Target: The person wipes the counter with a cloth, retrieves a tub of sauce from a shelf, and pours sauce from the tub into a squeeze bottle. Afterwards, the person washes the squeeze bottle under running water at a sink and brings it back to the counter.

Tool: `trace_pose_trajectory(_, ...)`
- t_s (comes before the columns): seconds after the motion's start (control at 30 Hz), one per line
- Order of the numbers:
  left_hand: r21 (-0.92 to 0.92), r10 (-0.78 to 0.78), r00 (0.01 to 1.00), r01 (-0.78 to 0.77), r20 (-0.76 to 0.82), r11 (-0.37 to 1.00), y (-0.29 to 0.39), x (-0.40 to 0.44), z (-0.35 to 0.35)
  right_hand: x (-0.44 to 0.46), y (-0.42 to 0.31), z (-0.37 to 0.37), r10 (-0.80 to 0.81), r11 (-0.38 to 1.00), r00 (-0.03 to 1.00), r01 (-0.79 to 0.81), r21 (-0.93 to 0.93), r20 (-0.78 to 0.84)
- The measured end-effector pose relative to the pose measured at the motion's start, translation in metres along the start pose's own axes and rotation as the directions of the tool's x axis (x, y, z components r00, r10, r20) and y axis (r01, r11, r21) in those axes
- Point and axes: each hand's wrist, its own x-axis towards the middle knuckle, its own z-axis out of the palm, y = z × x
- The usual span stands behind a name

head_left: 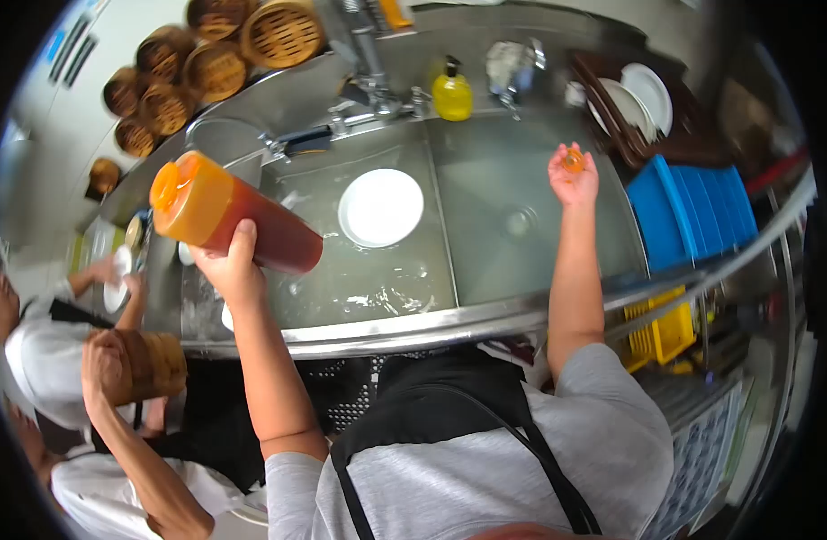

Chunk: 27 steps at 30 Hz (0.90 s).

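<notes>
My left hand (pixel 231 270) is wrapped round a large plastic bottle (pixel 271 223) of red-orange sauce, raised over the left side of the sink. The bottle lies tilted, with its orange top toward the upper left. Over the right basin, my right hand (pixel 575 189) is palm up, its fingers curled round a small orange cap (pixel 572 162). Between the hands, a white plate (pixel 381 208) sits in the water of the left basin (pixel 341 301). Cloudy water fills the right basin (pixel 485 261).
Bamboo steamers (pixel 217 72) stand behind the sink at left. A faucet (pixel 373 85) and a yellow soap bottle (pixel 452 92) are at the back. Plates rest in a brown rack (pixel 602 99) beside a blue crate (pixel 701 211). At left, one person (pixel 49 360) handles plates; another's hand (pixel 103 364) holds a steamer.
</notes>
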Motion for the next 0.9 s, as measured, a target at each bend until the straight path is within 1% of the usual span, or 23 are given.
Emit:
trace_pose_trajectory(0.03, 0.053, 0.02, 0.999, -0.018, -0.039, 0.998, -0.004, 0.005, -0.008, 0.014, 0.009, 0.003, 0.03, 0.999, 0.999, -0.03, -0.019, 0.014)
trace_pose_trajectory(0.07, 0.058, 0.032, 0.998, -0.03, -0.048, 0.998, -0.006, 0.011, -0.013, 0.025, 0.02, 0.006, 0.061, 0.998, 0.998, -0.06, -0.035, 0.026)
trace_pose_trajectory(0.13, 0.073, 0.023, 0.992, -0.014, -0.123, 0.997, -0.013, 0.02, -0.026, 0.042, 0.049, 0.015, 0.132, 0.988, 0.99, -0.128, -0.087, 0.046)
trace_pose_trajectory(0.17, 0.061, 0.009, 0.989, 0.001, -0.15, 0.998, -0.014, 0.025, -0.03, 0.048, 0.066, 0.021, 0.218, 0.971, 0.974, -0.21, -0.116, 0.056)
trace_pose_trajectory(0.2, 0.093, 0.013, 0.987, 0.002, -0.158, 0.996, -0.018, 0.03, -0.036, 0.051, 0.081, 0.027, 0.296, 0.948, 0.953, -0.284, -0.146, 0.062)
trace_pose_trajectory(0.27, 0.153, 0.013, 0.986, 0.013, -0.168, 0.988, -0.028, 0.038, -0.06, 0.064, 0.12, 0.03, 0.439, 0.882, 0.893, -0.407, -0.236, 0.098)
trace_pose_trajectory(0.33, 0.223, 0.02, 0.978, 0.027, -0.208, 0.974, -0.034, 0.046, -0.077, 0.068, 0.166, 0.037, 0.593, 0.774, 0.799, -0.531, -0.345, 0.102)
trace_pose_trajectory(0.37, 0.254, 0.025, 0.974, 0.034, -0.224, 0.966, -0.037, 0.051, -0.083, 0.07, 0.192, 0.038, 0.663, 0.712, 0.743, -0.592, -0.378, 0.087)
trace_pose_trajectory(0.4, 0.289, 0.061, 0.97, 0.009, -0.234, 0.957, -0.04, 0.054, -0.089, 0.071, 0.218, 0.038, 0.695, 0.663, 0.716, -0.606, -0.439, 0.061)
trace_pose_trajectory(0.5, 0.378, 0.152, 0.957, -0.05, -0.245, 0.924, -0.05, 0.056, -0.099, 0.068, 0.288, 0.042, 0.741, 0.556, 0.671, -0.642, -0.528, -0.036)
trace_pose_trajectory(0.57, 0.425, 0.2, 0.954, -0.089, -0.224, 0.901, -0.056, 0.059, -0.098, 0.076, 0.332, 0.029, 0.77, 0.532, 0.636, -0.68, -0.504, -0.046)
trace_pose_trajectory(0.6, 0.407, 0.178, 0.961, -0.078, -0.214, 0.91, -0.063, 0.06, -0.106, 0.079, 0.353, 0.028, 0.784, 0.521, 0.619, -0.696, -0.493, -0.045)
trace_pose_trajectory(0.63, 0.363, 0.154, 0.963, -0.066, -0.221, 0.929, -0.069, 0.061, -0.108, 0.081, 0.373, 0.025, 0.783, 0.524, 0.619, -0.707, -0.476, -0.057)
trace_pose_trajectory(0.7, 0.346, 0.124, 0.971, -0.047, -0.204, 0.937, -0.079, 0.063, -0.114, 0.073, 0.403, 0.021, 0.782, 0.52, 0.616, -0.73, -0.444, -0.098)
trace_pose_trajectory(0.73, 0.292, 0.106, 0.973, -0.042, -0.207, 0.956, -0.082, 0.064, -0.114, 0.069, 0.414, 0.02, 0.767, 0.524, 0.631, -0.719, -0.456, -0.114)
trace_pose_trajectory(0.77, 0.244, 0.065, 0.971, -0.007, -0.232, 0.97, -0.082, 0.066, -0.112, 0.065, 0.421, 0.019, 0.776, 0.509, 0.618, -0.73, -0.456, -0.124)
trace_pose_trajectory(0.83, 0.213, 0.055, 0.975, -0.009, -0.213, 0.977, -0.085, 0.069, -0.114, 0.06, 0.426, 0.02, 0.79, 0.48, 0.596, -0.746, -0.461, -0.144)
trace_pose_trajectory(0.9, 0.17, 0.032, 0.98, 0.002, -0.198, 0.985, -0.084, 0.074, -0.112, 0.065, 0.421, 0.023, 0.777, 0.494, 0.612, -0.736, -0.462, -0.144)
